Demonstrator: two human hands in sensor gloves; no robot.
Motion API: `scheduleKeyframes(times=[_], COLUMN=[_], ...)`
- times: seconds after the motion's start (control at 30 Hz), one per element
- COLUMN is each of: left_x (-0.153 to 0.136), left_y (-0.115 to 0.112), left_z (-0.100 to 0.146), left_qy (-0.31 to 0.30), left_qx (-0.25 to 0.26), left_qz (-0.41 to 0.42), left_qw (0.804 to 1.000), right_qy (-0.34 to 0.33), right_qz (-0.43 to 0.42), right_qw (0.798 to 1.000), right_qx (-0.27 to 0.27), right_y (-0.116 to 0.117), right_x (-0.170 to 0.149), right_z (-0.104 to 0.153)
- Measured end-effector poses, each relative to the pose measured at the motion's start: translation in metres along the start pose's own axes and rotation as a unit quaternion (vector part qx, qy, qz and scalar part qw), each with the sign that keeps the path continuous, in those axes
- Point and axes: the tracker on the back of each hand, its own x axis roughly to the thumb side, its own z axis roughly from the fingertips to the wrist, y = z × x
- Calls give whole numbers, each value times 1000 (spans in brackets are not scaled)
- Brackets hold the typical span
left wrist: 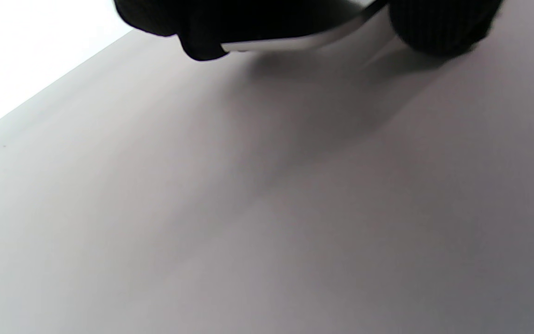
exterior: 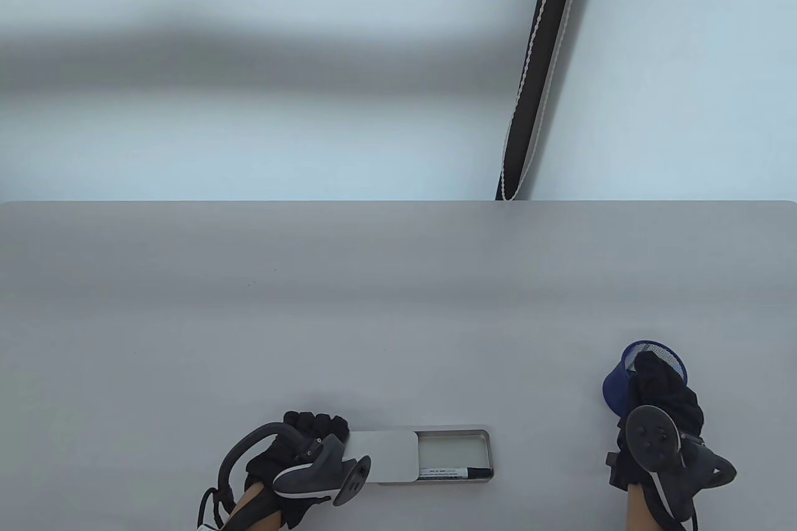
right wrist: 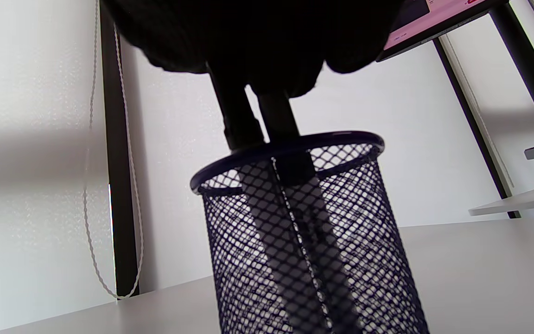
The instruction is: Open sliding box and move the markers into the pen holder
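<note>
The sliding box [exterior: 453, 449] lies near the table's front edge with its white lid [exterior: 381, 456] slid to the left. One black-capped marker [exterior: 453, 472] lies in the open tray. My left hand [exterior: 314, 431] grips the lid end of the box; in the left wrist view its fingers [left wrist: 438, 23] curl round the box's pale edge [left wrist: 290, 44]. My right hand [exterior: 657, 378] hovers over the blue mesh pen holder [exterior: 615, 386]. It pinches two dark markers [right wrist: 281, 125] whose lower ends stand inside the pen holder [right wrist: 355, 138].
A black pole with a bead cord [exterior: 537, 70] hangs behind the table's far edge. In the right wrist view a monitor corner [right wrist: 434, 14] and a shelf [right wrist: 517, 204] show to the right. The pale table [exterior: 311, 307] stretches beyond both hands.
</note>
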Motion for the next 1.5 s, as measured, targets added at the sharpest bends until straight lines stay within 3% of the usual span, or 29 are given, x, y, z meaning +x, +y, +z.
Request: scheduleKeyframes(times=[0.9, 1.07, 1.23, 1.5], left_x=[0, 0, 0, 3], left_y=[0, 0, -1, 0], left_z=[1, 1, 0, 0], left_qy=[1, 1, -5, -13], left_qx=[-1, -1, -4, -3], left_qz=[0, 0, -1, -9], left_qw=[1000, 1000, 1000, 1000], right_qy=[-79, -133, -207, -310], right_qz=[-84, -88, -82, -40], right_qw=[993, 987, 969, 912], right_qx=[-15, 29, 109, 266], right_y=[-27, -24, -8, 26], right_x=[50, 76, 105, 139], right_z=[10, 21, 41, 77])
